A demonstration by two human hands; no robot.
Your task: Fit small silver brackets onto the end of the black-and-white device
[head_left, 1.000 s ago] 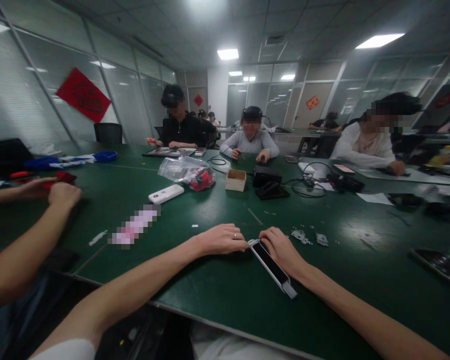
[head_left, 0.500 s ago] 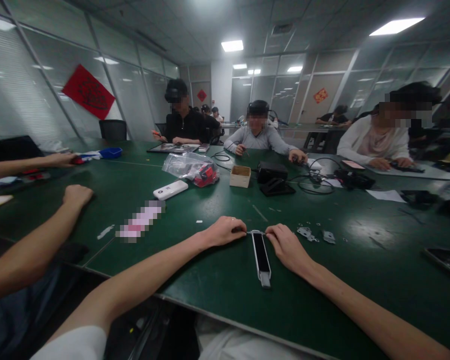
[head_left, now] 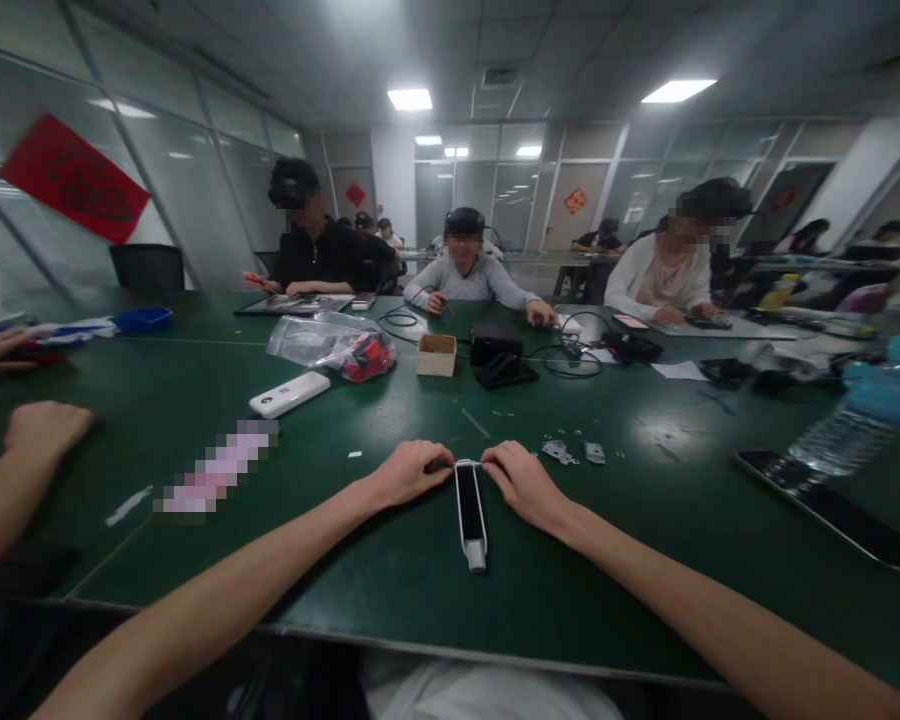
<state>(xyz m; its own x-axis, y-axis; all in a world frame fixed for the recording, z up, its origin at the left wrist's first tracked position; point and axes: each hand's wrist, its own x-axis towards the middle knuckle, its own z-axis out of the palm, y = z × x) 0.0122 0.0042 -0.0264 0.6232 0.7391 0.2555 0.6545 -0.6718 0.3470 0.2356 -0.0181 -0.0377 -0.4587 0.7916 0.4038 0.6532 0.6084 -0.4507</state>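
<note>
On the green table lies a narrow flat device (head_left: 471, 510) with a black face, a pale rim and a silver block at its near end. My left hand (head_left: 416, 468) is closed in a pinch at the left of its far end. Opposite it, the fingers of my right hand (head_left: 523, 480) pinch at the right of the same end. Whatever thin piece sits between the fingertips is too small to name. Several small grey metal parts (head_left: 559, 452) lie to the right of my right hand.
A white handheld device (head_left: 289, 395), a plastic bag (head_left: 307, 342) and a small box (head_left: 436, 356) stand beyond my hands. At right are a phone (head_left: 832, 510) and a water bottle (head_left: 844, 430). A neighbour's fist (head_left: 49, 428) rests at left; several people sit across.
The view has turned to the right, so everything sits further left and the bottle has come into view. Both hands keep their pinch at the device's far end.
</note>
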